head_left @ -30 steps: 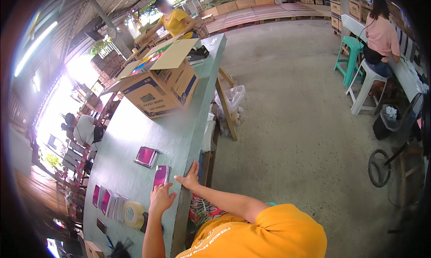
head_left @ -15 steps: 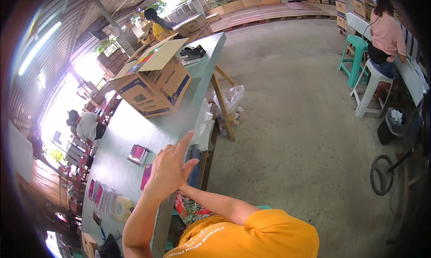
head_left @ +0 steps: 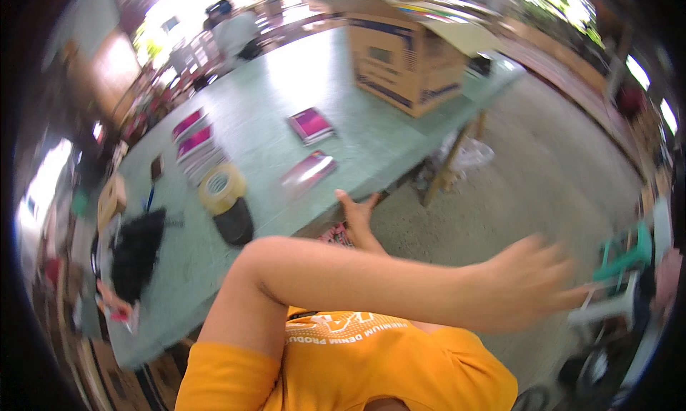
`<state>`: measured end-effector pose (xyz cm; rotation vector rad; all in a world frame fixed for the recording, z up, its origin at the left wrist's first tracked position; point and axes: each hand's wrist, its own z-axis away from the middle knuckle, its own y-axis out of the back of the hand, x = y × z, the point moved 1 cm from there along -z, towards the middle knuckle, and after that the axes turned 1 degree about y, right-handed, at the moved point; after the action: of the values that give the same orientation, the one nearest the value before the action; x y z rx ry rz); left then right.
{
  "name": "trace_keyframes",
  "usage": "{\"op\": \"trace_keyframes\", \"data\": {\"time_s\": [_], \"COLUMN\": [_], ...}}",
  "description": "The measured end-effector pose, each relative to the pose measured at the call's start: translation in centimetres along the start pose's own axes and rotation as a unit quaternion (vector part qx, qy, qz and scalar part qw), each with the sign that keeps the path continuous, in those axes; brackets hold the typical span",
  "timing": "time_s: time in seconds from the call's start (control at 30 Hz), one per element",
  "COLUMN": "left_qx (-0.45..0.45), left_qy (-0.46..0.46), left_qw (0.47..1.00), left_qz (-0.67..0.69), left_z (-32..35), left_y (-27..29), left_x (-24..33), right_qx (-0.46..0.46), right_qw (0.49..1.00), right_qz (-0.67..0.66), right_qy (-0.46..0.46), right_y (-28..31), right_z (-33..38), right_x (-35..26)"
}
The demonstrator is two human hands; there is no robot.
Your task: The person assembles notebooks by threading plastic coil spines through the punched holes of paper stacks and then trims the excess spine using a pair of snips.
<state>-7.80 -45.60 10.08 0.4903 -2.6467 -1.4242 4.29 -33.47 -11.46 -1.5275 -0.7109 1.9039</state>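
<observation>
My left arm crosses in front of my body, and my left hand [head_left: 518, 282] is out to the right over the floor, blurred, one finger stretched out and nothing seen in it. Behind that forearm, my right hand [head_left: 357, 209] is at the table's near edge, thumb and finger spread, holding nothing visible. Nearest to it on the green table [head_left: 286, 211] lies a shiny purple packet [head_left: 311, 169]. Beyond is a small purple-topped stack [head_left: 311, 125]. Further left are white stacks with purple covers [head_left: 194, 143], a roll of tape [head_left: 223, 186] and a black object [head_left: 234, 221].
An open cardboard box [head_left: 411, 64] stands on the table's far right part. At the left lie a phone [head_left: 156, 168], a blue pen [head_left: 149, 198], black cloth [head_left: 139, 250] and a small brown box [head_left: 111, 200]. Stools [head_left: 607, 307] stand at the right; a person [head_left: 234, 36] is beyond the table.
My view has turned left. My left hand has swung from the table edge across to the right. My right hand, mostly hidden behind it before, now shows.
</observation>
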Motion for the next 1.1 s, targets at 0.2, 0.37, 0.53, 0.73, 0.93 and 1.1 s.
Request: {"op": "trace_keyframes", "data": {"time_s": [0.2,0.37,0.53,0.73,0.93,1.1], "left_qx": [-0.076,0.162,0.201,0.184,0.268,0.225], "left_qy": [0.506,0.779,0.765,0.751,0.787,0.769], "left_qw": [0.853,0.606,0.6,0.62,0.553,0.589], "left_qz": [0.104,0.002,-0.117,-0.132,-0.053,-0.105], "left_z": [28.3,43.5,49.2,49.1,50.0,49.6], "left_y": [1.0,9.8,8.7,7.3,7.0,7.1], "left_x": [-7.9,-3.7,-5.1,-7.1,-6.8,-7.0], "right_qx": [0.038,0.06,-0.005,0.011,-0.144,-0.273], "right_qw": [0.966,0.659,0.637,0.656,0.764,0.398], "right_qz": [0.255,0.662,0.769,0.748,0.623,0.855], "right_qy": [0.012,0.354,0.051,0.101,-0.086,0.189], "right_y": [5.0,5.1,-6.1,-8.1,-9.5,-20.1], "right_z": [-1.7,-2.8,-4.7,-6.0,-8.7,-14.5], "right_x": [3.1,0.6,-2.5,1.9,0.5,-6.4]}}
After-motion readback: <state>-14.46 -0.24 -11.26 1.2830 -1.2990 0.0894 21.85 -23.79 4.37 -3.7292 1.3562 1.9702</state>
